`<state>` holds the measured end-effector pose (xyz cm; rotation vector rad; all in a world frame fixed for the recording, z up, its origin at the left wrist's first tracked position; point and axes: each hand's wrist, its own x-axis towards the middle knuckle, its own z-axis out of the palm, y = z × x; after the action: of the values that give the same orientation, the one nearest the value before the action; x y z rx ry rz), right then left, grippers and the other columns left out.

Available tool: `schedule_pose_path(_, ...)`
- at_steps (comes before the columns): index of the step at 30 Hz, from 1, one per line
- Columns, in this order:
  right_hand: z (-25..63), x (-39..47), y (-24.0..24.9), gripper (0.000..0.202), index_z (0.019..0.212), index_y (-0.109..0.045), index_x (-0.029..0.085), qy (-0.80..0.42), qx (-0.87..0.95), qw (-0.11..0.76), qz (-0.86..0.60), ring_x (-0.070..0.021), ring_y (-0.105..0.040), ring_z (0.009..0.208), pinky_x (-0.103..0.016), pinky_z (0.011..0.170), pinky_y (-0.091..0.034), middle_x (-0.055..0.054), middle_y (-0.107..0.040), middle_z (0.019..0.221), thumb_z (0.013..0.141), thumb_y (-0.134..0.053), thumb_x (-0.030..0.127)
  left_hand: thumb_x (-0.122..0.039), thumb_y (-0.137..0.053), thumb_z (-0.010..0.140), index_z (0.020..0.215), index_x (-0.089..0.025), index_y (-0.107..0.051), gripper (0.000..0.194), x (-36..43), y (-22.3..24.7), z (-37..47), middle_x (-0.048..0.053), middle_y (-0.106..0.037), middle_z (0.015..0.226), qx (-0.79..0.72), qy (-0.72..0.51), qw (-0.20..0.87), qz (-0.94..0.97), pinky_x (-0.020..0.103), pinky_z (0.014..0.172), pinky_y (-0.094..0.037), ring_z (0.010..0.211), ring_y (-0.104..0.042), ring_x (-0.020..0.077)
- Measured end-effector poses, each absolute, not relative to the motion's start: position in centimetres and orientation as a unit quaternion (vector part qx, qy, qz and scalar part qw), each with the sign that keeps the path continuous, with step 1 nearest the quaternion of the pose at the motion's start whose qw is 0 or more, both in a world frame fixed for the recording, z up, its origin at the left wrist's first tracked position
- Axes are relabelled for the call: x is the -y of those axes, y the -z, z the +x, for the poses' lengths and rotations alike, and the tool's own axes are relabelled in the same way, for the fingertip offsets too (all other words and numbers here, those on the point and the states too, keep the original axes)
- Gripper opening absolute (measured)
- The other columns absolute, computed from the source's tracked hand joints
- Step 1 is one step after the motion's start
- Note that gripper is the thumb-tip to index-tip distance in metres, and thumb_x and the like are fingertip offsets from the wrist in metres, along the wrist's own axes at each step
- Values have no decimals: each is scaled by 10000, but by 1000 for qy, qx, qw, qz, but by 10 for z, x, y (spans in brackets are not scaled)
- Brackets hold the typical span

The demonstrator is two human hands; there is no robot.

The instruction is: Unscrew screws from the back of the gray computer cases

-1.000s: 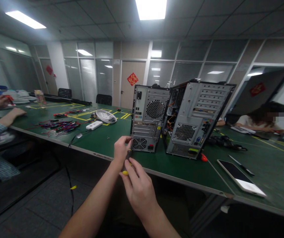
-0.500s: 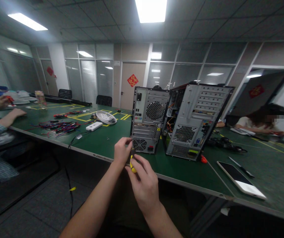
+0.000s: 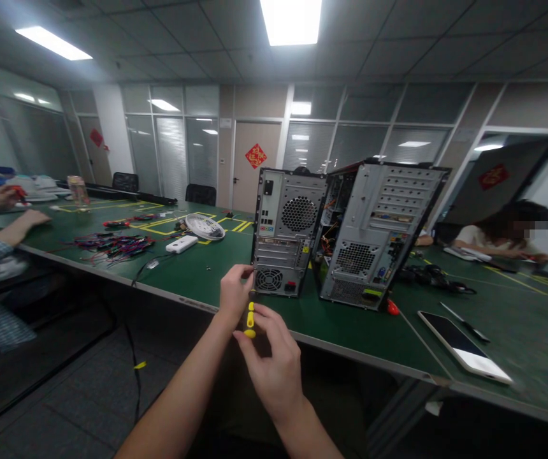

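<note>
My right hand [image 3: 276,363] is closed on the yellow handle of a screwdriver [image 3: 250,319], thumb and fingers at its sides. The screwdriver's front end points away from me, toward the lower left corner of a grey computer case [image 3: 286,255]. Whether its tip touches the case is hidden from me. My left hand [image 3: 236,290] is closed in a pinch at that case's lower left edge, just ahead of the screwdriver. What its fingertips grip does not show. The case stands upright with its rear panel, fan grilles and ports facing me.
A second computer case [image 3: 379,236] stands close on the right, side opened. Right of it lie a phone [image 3: 465,350], a pen-like tool [image 3: 465,322] and black cables [image 3: 431,278]. Leftward are a white power strip [image 3: 181,244], a round white cover [image 3: 204,226] and bundled wires [image 3: 111,245]. Other people sit at both sides.
My right hand has shifted slightly left and rolled with the screwdriver, so more yellow of the handle shows. My left hand has stayed nearly still at the case's edge.
</note>
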<state>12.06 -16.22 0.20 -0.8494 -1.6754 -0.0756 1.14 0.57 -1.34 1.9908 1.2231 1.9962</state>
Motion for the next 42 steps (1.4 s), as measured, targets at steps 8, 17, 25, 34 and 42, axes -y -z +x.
schedule_pose_path(8,121,161,2,271,1136,-734,204,4,699,606,-381,-244,-733,1081,-357,926,-640,-121,-712,1207,881,-814,250,-248,-670,921,902,-212,-695,48,-4,10,12,27,-707,843,-394,-652,31,647,300,766,-555,776,-675,172)
schedule_pose_path(17,127,159,-5,138,1074,-763,225,-1,704,592,-392,-251,-738,1119,-385,979,-630,-119,-736,1229,943,-720,227,-244,-709,879,918,-205,-623,103,-10,10,10,-6,-635,825,-401,-654,58,639,268,732,-515,749,-610,143)
schedule_pose_path(25,125,168,2,425,1398,-655,220,-4,754,545,-368,-259,-663,1297,-396,1088,-579,-144,-659,1420,982,-619,141,-301,-776,835,1038,-196,-652,260,-18,11,8,27,-706,861,-400,-663,128,619,260,691,-566,755,-678,149)
schedule_pose_path(34,126,155,2,314,1246,-687,182,43,748,559,-356,-260,-700,1201,-399,1029,-612,-155,-711,1285,944,-745,248,-254,-745,886,1191,-201,-665,320,-21,10,9,107,-789,1069,-386,-623,155,662,347,795,-627,953,-772,233)
schedule_pose_path(42,127,150,0,356,1334,-694,197,101,733,555,-381,-252,-680,1223,-402,1041,-604,-152,-688,1320,983,-652,148,-200,-731,890,1195,-198,-657,314,-25,7,11,107,-789,1102,-402,-599,109,684,392,908,-605,986,-764,241)
